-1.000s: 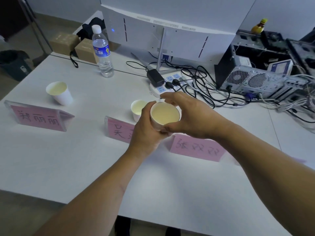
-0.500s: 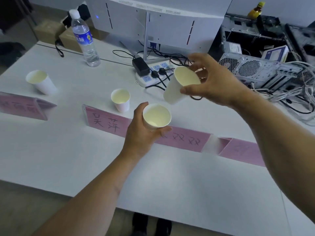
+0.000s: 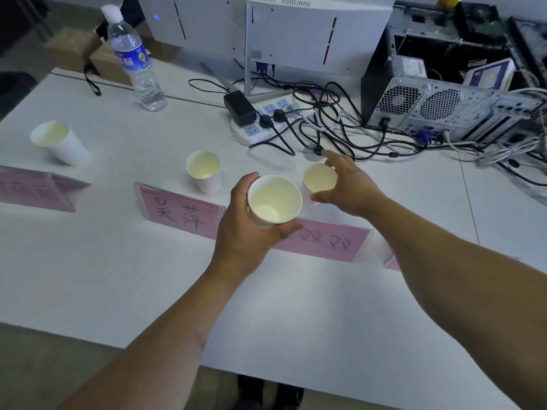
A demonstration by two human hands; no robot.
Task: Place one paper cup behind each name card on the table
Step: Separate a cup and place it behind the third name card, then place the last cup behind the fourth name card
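Note:
Pink name cards stand in a row on the white table (image 3: 296,306): a left card (image 3: 35,190), a middle card (image 3: 177,208) and a third card (image 3: 325,241). A fourth card (image 3: 392,263) peeks out beside my right forearm. A white paper cup (image 3: 59,143) stands behind the left card and another cup (image 3: 204,170) behind the middle one. My left hand (image 3: 239,235) holds a paper cup (image 3: 273,202) above the third card's left end. My right hand (image 3: 349,187) wraps a third cup (image 3: 319,179), which rests on the table behind the third card.
A water bottle (image 3: 136,60) stands at the back left. A power strip (image 3: 266,122) with tangled cables (image 3: 340,128) lies just behind the cups. A monitor (image 3: 266,25) and an open computer case (image 3: 444,110) fill the back edge. Cardboard boxes (image 3: 71,51) sit beyond the table.
My right hand pulled a cup off the one in my left hand, lifted it, then brought it down behind the third card. My left hand has stayed nearly still.

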